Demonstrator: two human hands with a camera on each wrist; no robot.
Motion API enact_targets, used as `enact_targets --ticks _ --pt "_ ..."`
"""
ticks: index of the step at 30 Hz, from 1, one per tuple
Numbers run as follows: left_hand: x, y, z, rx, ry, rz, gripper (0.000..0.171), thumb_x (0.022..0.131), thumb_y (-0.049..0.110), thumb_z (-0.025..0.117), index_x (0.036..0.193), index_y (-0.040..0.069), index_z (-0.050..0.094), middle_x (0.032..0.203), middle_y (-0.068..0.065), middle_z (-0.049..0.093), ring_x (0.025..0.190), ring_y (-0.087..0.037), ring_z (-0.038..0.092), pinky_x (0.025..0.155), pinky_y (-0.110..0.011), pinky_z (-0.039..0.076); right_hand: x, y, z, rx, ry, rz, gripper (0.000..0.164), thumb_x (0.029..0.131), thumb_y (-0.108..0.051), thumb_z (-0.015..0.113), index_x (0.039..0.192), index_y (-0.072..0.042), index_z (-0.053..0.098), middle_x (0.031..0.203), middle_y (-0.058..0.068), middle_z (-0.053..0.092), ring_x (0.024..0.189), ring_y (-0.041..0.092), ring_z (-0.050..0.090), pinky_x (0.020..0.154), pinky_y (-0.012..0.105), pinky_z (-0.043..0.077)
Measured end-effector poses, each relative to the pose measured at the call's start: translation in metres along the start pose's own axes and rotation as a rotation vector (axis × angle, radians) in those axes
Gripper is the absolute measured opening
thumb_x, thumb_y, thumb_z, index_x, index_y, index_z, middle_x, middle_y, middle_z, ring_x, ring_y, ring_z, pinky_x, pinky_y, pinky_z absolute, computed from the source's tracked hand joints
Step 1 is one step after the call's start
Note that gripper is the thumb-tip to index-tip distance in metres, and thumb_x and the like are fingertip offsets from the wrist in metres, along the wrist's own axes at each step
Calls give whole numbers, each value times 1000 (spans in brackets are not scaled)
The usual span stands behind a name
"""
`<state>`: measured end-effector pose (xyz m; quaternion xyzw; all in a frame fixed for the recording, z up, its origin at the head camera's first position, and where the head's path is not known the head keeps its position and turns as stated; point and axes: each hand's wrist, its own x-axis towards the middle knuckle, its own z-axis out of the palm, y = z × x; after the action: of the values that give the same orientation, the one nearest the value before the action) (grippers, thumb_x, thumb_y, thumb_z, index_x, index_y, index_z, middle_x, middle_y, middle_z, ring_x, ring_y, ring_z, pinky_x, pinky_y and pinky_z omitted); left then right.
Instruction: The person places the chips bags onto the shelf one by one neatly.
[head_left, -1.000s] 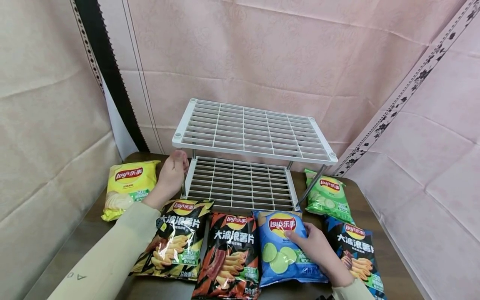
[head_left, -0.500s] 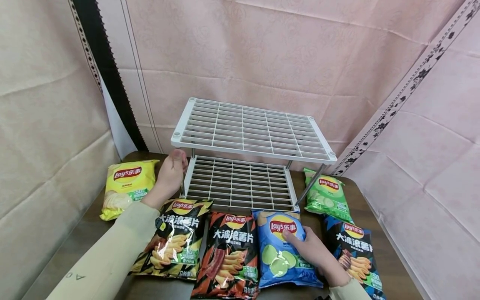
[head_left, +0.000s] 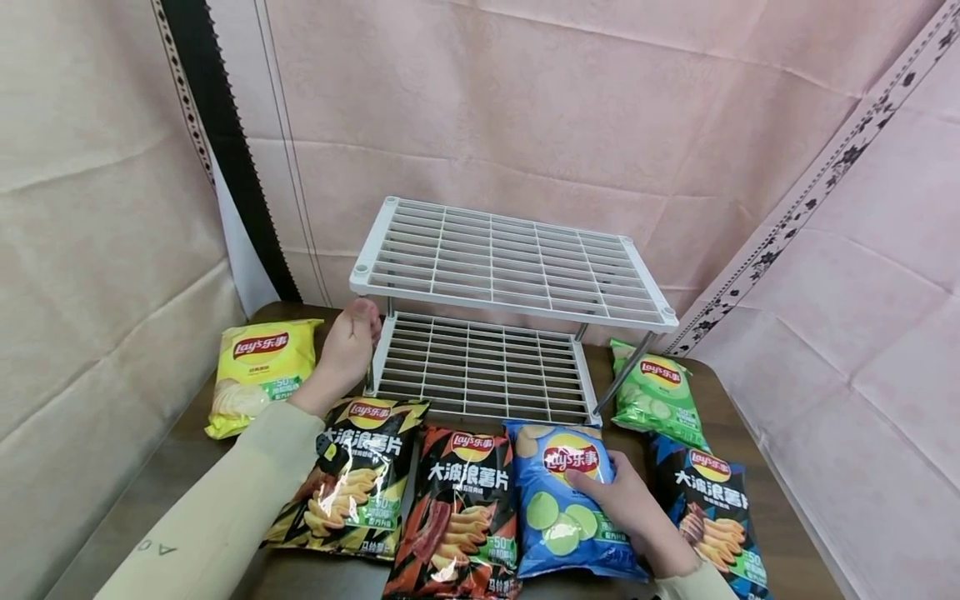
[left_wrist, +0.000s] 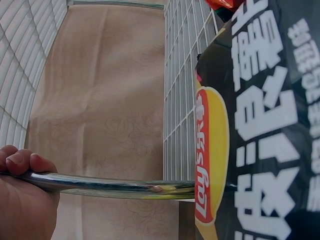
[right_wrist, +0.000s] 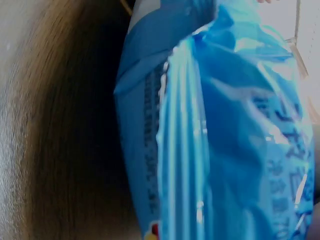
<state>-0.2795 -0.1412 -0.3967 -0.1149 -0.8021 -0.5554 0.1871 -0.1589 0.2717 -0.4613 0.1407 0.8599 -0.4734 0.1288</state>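
Note:
My left hand (head_left: 347, 350) grips the front left metal post (left_wrist: 110, 186) of a white two-tier wire rack (head_left: 365, 250); in the left wrist view its fingers curl round the post. A blue bag of potato chips (head_left: 555, 537) is in my right hand (head_left: 628, 504), thumb on its front and the other fingers mostly hidden behind. This bag is just in front of the rack's lower shelf (head_left: 480, 367). The right wrist view is filled by the bag's crimped end and side (right_wrist: 235, 135). Left of it lies a red-and-black chip bag (head_left: 457, 517), then a black-and-gold one (head_left: 345, 492).
A yellow chip bag (head_left: 258, 375) lies left of the rack, beyond my left forearm. Right of the rack are a green chip bag (head_left: 660, 400) and a dark blue one (head_left: 712, 517). Pink cloth (head_left: 525, 100) hangs behind the brown table (head_left: 172, 492).
The blue chip bag and my right hand have shifted slightly, the bag's lower right corner coming a little nearer and leftward. My left hand stays on the post.

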Motion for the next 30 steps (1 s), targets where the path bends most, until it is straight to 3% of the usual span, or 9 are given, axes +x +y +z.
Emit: enact_targets --ticks 9,16,22,30 --pt "0 0 0 10 12 7 55 103 46 12 81 6 40 70 -10 42 64 -26 40 63 -31 34 -16 -15 -12 -38 85 -86 95 75 -56 77 142 -8 29 118 19 54 86 23 62 69 36 52" --pt "0 0 -1 9 17 28 53 104 45 11 82 6 40 71 -11 42 64 -26 40 63 -31 34 -25 -34 -26 -106 109 -131 99 75 -62 73 145 -10 26 125 18 50 99 25 58 77 36 51" --pt "-1 0 -1 10 8 4 54 103 46 11 83 6 40 73 -12 42 66 -27 41 64 -32 34 -26 -49 -26 -70 87 -145 101 75 -63 72 146 -11 24 124 19 50 95 24 60 75 36 52" --pt "0 -1 2 4 13 -3 55 103 47 11 83 5 41 73 -11 43 66 -26 41 64 -32 34 -14 -77 -11 73 30 -158 95 75 -62 73 145 -19 26 119 16 52 90 24 63 73 36 53"
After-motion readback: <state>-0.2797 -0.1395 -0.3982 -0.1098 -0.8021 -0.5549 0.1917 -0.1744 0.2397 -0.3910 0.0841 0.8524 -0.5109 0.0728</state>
